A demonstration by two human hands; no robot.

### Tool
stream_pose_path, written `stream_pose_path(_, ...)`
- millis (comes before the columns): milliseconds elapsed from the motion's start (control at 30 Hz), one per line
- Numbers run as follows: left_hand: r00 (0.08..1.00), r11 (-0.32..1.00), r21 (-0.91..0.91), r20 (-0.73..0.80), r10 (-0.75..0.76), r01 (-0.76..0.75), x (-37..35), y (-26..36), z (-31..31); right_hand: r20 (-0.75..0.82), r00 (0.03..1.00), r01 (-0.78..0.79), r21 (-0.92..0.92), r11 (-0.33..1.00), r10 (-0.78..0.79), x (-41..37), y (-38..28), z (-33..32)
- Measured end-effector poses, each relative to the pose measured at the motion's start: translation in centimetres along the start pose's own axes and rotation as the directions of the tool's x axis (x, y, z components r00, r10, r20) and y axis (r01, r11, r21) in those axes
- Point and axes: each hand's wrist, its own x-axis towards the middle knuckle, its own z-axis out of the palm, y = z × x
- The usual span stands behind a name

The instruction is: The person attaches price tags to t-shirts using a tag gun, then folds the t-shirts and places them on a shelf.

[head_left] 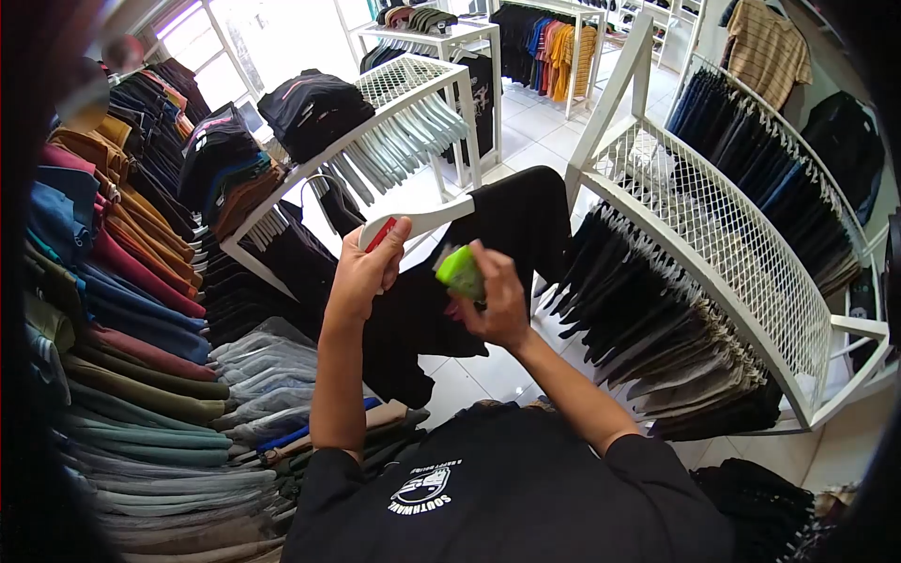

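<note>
My left hand (369, 269) is closed around one end of a white hanger (427, 219) with a red label, its thumb near the label. From the hanger hangs a black garment (526, 211), spread out in front of me and draping downward. My right hand (497, 298) grips a small bright green block (460, 270), slightly blurred, with a duller underside like a brush; its exact kind I cannot tell. The block is in front of the black cloth, close to the garment's middle.
Folded trousers (150, 385) in many colours are packed along the left. A white rack (413, 80) with hangers and folded black clothes stands ahead. To the right, a curved white mesh rack (713, 225) holds dark trousers (648, 319). White tiles (465, 394) show below.
</note>
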Motion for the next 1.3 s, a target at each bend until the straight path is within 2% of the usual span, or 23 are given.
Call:
stream_pose_path(67, 1.0, 1.0, 0.025, 0.024, 0.007, -0.008, -0.4, -0.1, -0.2, -0.179, 0.983, -0.051, -0.071, 0.996, 0.038, 2.2, -0.4, -1.2)
stream_pose_path(133, 0.999, 0.998, 0.057, 0.04, -0.006, 0.004, -0.8, -0.2, -0.3, -0.229, 0.973, -0.065, -0.16, 0.985, 0.027, 4.2, 1.2, -3.0)
stream_pose_path(200, 0.998, 0.997, 0.082, 0.057, -0.006, 0.001, -1.1, -0.1, -0.1, -0.224, 0.971, -0.15, -0.323, 0.934, 0.078, 4.9, 5.1, -4.3)
stream_pose_path(233, 0.999, 0.99, 0.135, 0.02, 0.039, -0.041, -1.3, 0.0, 0.2, -0.274, 0.957, -0.191, -0.37, 0.909, 0.089, 5.3, 7.0, -5.0)
stream_pose_path(267, 0.996, 0.979, 0.187, -0.019, 0.087, -0.081, -1.5, 0.0, 0.4, -0.319, 0.914, -0.354, -0.32, 0.879, 0.252, 5.1, 9.4, -5.1)
stream_pose_path(300, 0.999, 0.977, 0.209, -0.014, 0.043, -0.039, -1.6, 0.0, -0.1, -0.327, 0.86, -0.497, -0.367, 0.787, 0.391, 4.2, 11.6, -5.4)
stream_pose_path(400, 0.989, 0.964, 0.22, 0.009, 0.148, -0.147, -1.9, -0.6, -0.2, -0.408, 0.875, -0.393, -0.28, 0.876, 0.261, 3.7, 10.2, -6.6)
stream_pose_path(467, 0.989, 0.963, 0.227, 0.013, 0.149, -0.148, -1.6, -1.1, 0.0, -0.279, 0.92, -0.34, -0.215, 0.916, 0.276, 5.1, 4.9, -6.6)
stream_pose_path(533, 0.987, 0.954, 0.253, 0.039, 0.156, -0.161, -1.5, -1.4, 0.2, -0.126, 0.983, -0.159, -0.207, 0.965, 0.135, 5.4, 2.2, -5.5)
stream_pose_path(600, 0.982, 0.948, 0.258, 0.053, 0.179, -0.187, -1.5, -1.6, 0.6, -0.019, 1.0, -0.029, -0.228, 0.973, 0.025, 5.0, 2.0, -4.6)
stream_pose_path(667, 0.977, 0.942, 0.259, 0.056, 0.207, -0.215, -1.6, -1.6, 0.6, -0.093, 0.991, -0.122, -0.295, 0.948, 0.099, 4.1, 5.4, -4.4)
stream_pose_path(733, 0.977, 0.944, 0.249, 0.05, 0.209, -0.215, -1.9, -1.7, 0.0, -0.232, 0.9, -0.43, -0.337, 0.838, 0.368, 3.7, 8.8, -5.0)
stream_pose_path(800, 0.976, 0.938, 0.272, 0.034, 0.213, -0.214, -2.5, -1.9, -0.5, -0.312, 0.859, -0.506, -0.399, 0.764, 0.406, 1.8, 12.6, -6.0)
stream_pose_path(833, 0.975, 0.93, 0.296, 0.029, 0.218, -0.217, -2.4, -1.9, -0.7, -0.311, 0.862, -0.501, -0.399, 0.768, 0.401, 2.8, 11.2, -6.1)
stream_pose_path(900, 0.973, 0.932, 0.286, 0.012, 0.23, -0.223, -2.4, -1.7, -0.3, -0.315, 0.888, -0.421, -0.266, 0.867, 0.334, 4.4, 6.9, -7.0)
stream_pose_path(933, 0.972, 0.932, 0.283, 0.008, 0.234, -0.227, -2.6, -1.7, -0.1, -0.219, 0.916, -0.384, -0.238, 0.892, 0.335, 5.4, 4.4, -6.9)
stream_pose_path(1000, 0.971, 0.93, 0.281, 0.037, 0.235, -0.236, -2.3, -1.9, 0.4, -0.034, 0.983, -0.184, -0.192, 0.964, 0.181, 6.1, 1.5, -5.2)
stream_pose_path(1067, 0.938, 0.895, 0.287, 0.045, 0.344, -0.342, -2.1, -2.6, 0.6, -0.078, 0.975, -0.219, -0.227, 0.949, 0.207, 5.8, 3.8, -5.0)
stream_pose_path(1100, 0.939, 0.898, 0.283, 0.033, 0.342, -0.337, -2.3, -2.5, 0.5, -0.11, 0.966, -0.255, -0.251, 0.934, 0.235, 5.4, 5.6, -4.8)
stream_pose_path(1133, 0.938, 0.898, 0.281, 0.028, 0.344, -0.338, -2.5, -2.7, 0.3, -0.165, 0.924, -0.379, -0.28, 0.882, 0.344, 4.9, 8.0, -5.1)
stream_pose_path(1200, 0.933, 0.875, 0.333, 0.043, 0.358, -0.351, -2.9, -3.2, -0.4, -0.15, 0.874, -0.47, -0.498, 0.729, 0.462, 3.1, 12.2, -6.6)
stream_pose_path(1267, 0.904, 0.828, 0.377, 0.071, 0.421, -0.416, -3.0, -3.7, -0.8, -0.216, 0.858, -0.513, -0.365, 0.777, 0.466, 3.5, 10.7, -7.8)
stream_pose_path(1300, 0.892, 0.807, 0.395, 0.08, 0.445, -0.438, -2.9, -4.3, -0.9, -0.235, 0.876, -0.478, -0.313, 0.821, 0.421, 4.1, 9.2, -7.7)
